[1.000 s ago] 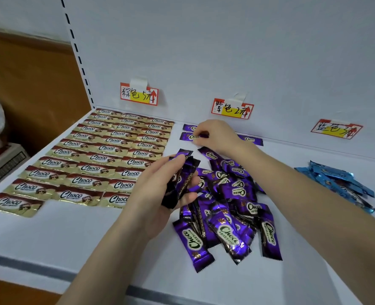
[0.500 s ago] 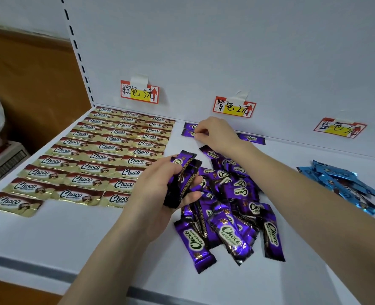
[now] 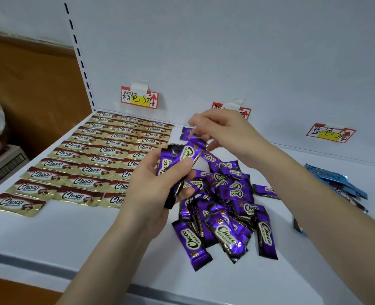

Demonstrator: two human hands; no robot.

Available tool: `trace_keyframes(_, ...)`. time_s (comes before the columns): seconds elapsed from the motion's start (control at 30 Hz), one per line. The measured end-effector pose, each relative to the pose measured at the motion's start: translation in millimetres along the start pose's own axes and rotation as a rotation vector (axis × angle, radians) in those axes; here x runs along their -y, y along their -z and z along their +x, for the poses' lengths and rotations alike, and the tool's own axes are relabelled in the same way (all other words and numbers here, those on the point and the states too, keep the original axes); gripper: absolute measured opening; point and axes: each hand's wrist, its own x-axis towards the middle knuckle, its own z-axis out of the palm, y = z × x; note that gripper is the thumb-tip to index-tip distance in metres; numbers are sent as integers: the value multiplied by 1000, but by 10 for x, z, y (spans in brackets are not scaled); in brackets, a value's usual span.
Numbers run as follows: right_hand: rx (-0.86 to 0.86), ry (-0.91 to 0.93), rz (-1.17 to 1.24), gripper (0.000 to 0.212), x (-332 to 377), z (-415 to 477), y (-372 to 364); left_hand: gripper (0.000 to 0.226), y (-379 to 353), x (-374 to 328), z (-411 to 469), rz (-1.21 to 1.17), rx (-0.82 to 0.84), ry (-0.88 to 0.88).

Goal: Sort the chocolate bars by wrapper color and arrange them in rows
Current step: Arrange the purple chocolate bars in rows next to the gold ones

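A loose heap of purple chocolate bars (image 3: 222, 208) lies in the middle of the white shelf (image 3: 72, 234), overlapping too much for an exact count; about a dozen wrappers show. The left hand (image 3: 158, 183) is closed around a small bundle of purple bars (image 3: 177, 161), at least three, held above the heap's left edge. The right hand (image 3: 224, 130) hovers just above that bundle, its fingertips pinched on the top end of one purple bar in it. Behind the hands, two purple bars (image 3: 187, 132) lie flat near the back wall, partly hidden.

To the left, the gold-and-brown chocolate bars (image 3: 94, 159) are laid flat in neat rows of three, ten such rows as far as the left hand lets one count, plus a single bar (image 3: 16, 204) alone at the front. To the right, a small pile of blue chocolate bars (image 3: 336, 181) sits well apart from the purple heap, number unclear.

Three paper labels are taped to the back wall: one (image 3: 139, 97) above the gold rows, one (image 3: 246, 111) half hidden by the right hand, one (image 3: 330, 133) above the blue pile
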Motion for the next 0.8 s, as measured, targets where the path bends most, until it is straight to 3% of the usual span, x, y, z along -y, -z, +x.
trace_keyframes(0.1, 72, 59, 36, 9, 170, -337, 21, 21, -74, -11, -47, 53, -1, -61)
trace_keyframes(0.3, -113, 13, 195, 6, 131, -620, 57, 2, -154, -63, -126, -46, -13, -82)
trace_keyframes(0.33, -120, -19, 270, 3, 103, -635, 56, 3, -156, -65, -128, -45, -21, -92)
trace_keyframes(0.47, -73, -170, 729, 35, 34, -704, -6, 10, -168, -50, -128, -79, -67, -149)
trace_keyframes(0.53, -39, -234, 772, 25, 4, -734, -55, 11, -186, -31, -135, -86, -63, -148)
trace_keyframes(0.67, -52, -238, 651, 5, -23, -659, 28, 3, -149, 1, -97, 4, -34, -82)
trace_keyframes(0.8, 126, -143, 72, 13, 16, -612, 208, 12, -82, -41, -13, 168, 20, -62)
